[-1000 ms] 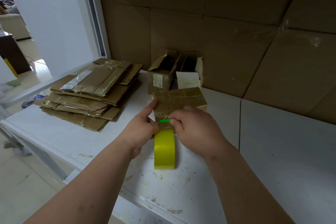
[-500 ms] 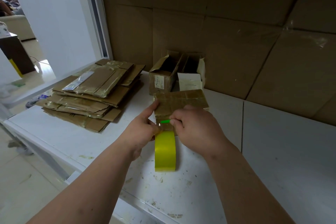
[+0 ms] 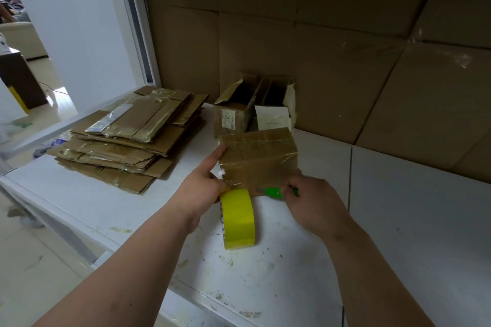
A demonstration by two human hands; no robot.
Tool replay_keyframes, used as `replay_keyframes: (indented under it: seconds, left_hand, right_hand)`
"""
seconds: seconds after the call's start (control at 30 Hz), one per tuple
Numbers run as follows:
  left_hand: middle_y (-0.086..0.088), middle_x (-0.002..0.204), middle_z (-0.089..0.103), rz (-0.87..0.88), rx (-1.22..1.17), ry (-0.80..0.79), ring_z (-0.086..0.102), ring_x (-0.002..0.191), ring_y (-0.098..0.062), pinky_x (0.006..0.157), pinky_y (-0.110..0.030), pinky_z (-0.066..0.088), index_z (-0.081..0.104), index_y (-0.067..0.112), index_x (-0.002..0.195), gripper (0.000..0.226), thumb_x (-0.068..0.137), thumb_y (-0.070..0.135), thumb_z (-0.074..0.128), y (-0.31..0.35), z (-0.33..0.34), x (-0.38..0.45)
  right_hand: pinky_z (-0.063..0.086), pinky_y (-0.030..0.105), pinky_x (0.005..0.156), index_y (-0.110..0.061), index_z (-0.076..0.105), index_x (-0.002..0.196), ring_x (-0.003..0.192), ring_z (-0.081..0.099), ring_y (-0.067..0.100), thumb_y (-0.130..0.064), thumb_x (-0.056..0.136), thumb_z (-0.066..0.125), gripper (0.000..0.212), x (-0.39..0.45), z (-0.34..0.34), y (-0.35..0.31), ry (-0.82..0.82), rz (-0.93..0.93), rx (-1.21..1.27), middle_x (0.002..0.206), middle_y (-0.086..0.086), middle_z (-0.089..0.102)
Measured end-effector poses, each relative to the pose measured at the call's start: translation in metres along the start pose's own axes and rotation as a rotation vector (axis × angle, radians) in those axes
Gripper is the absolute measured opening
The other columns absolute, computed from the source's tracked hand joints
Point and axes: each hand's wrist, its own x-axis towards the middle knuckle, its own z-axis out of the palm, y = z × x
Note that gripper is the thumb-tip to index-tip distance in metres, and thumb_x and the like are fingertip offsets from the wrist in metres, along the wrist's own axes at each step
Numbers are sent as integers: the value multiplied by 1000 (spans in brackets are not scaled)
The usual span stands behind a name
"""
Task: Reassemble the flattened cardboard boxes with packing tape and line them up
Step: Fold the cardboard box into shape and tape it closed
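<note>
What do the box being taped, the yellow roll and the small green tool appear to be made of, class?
Box: brown cardboard, matte, with glossy crinkled strips of clear tape. Yellow roll: shiny plastic packing tape, likely on a card core. Green tool: probably plastic, smooth and bright; a greyish tip hints at a metal blade, too small to confirm.

Both bare forearms reach forward from the bottom edge toward the middle of the view. The left hand (image 3: 200,190) is turned thumb-side up, its forefinger stretched straight ahead (tip raised), while the thumb and remaining fingers curl inward and pinch. The right hand (image 3: 317,203) lies back upward, wrist bent slightly inward, fingers curled tight round a small green cutter (image 3: 276,192) whose end sticks out to the left of the knuckles. The two hands stay apart, not touching.
</note>
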Motion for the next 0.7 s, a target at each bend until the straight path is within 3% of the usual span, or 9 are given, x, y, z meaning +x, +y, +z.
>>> replay_keyframes:
  seconds: [0.07, 0.17, 0.27, 0.33, 0.4, 0.47, 0.53, 0.6, 0.7]
  left_hand:
    - [-1, 93, 60, 15, 21, 13, 66, 90, -19, 78, -30, 56, 40, 57, 137, 76, 88, 7, 69, -1, 1, 0]
    - [-7, 100, 61, 45, 108, 9, 65, 95, -23, 94, -39, 53, 33, 62, 141, 77, 89, 18, 70, -5, 1, -2]
    - [-10, 107, 63, 70, 171, 10, 64, 97, -22, 87, -33, 50, 29, 64, 141, 72, 91, 29, 67, -8, 1, -2]
    - [-9, 110, 63, 84, 186, 23, 62, 98, -20, 84, -31, 46, 30, 62, 142, 63, 95, 35, 61, -7, 2, 0]
    - [-8, 110, 63, 102, 208, 43, 62, 96, -18, 84, -30, 45, 32, 60, 143, 52, 98, 43, 54, -7, 2, 1]
    - [-6, 110, 65, 122, 217, 55, 61, 96, -16, 89, -32, 45, 36, 58, 142, 46, 100, 47, 49, -8, 0, 1]
    - [-3, 111, 66, 147, 228, 61, 62, 96, -15, 93, -33, 47, 39, 57, 141, 43, 101, 45, 48, -9, -2, 2]
    - [2, 110, 66, 167, 262, 48, 63, 94, -13, 91, -31, 48, 41, 55, 140, 42, 101, 42, 49, -8, -4, 2]
    - [10, 111, 66, 209, 295, -4, 63, 93, -6, 85, -23, 47, 40, 54, 139, 43, 100, 40, 50, -9, -8, 1]
  right_hand:
    - [41, 30, 75, -24, 61, 103, 84, 62, 19, -33, 102, 41, 22, -2, 18, 5, -56, 2, -38, 95, 0, 65]
    - [33, 35, 87, -28, 58, 103, 96, 61, 20, -37, 100, 38, 22, -4, 39, 12, -23, 34, -145, 107, -6, 65]
    - [31, 39, 92, -31, 66, 103, 108, 53, 20, -45, 91, 47, 27, -1, 42, 13, 51, 40, -296, 129, -4, 51]
    - [33, 37, 82, -27, 69, 82, 92, 58, 23, -43, 80, 44, 29, 1, 37, 5, 234, -20, -214, 107, 0, 59]
    - [31, 33, 72, -20, 61, 68, 73, 56, 25, -39, 72, 44, 26, 4, 29, -7, 531, -94, -74, 81, 0, 56]
    - [34, 33, 74, -18, 65, 81, 82, 55, 25, -43, 75, 49, 30, 8, 22, -19, 664, -144, 3, 89, 2, 56]
    - [39, 40, 84, -21, 67, 106, 104, 53, 26, -53, 78, 50, 46, 15, 16, -31, 613, -183, 3, 112, 2, 58]
    - [33, 47, 99, -29, 58, 128, 127, 42, 24, -65, 79, 41, 63, 23, 13, -40, 433, -201, -62, 137, -3, 50]
    - [16, 46, 108, -40, 51, 137, 141, 29, 20, -74, 77, 28, 73, 35, 22, -40, 253, -242, -193, 150, -9, 42]
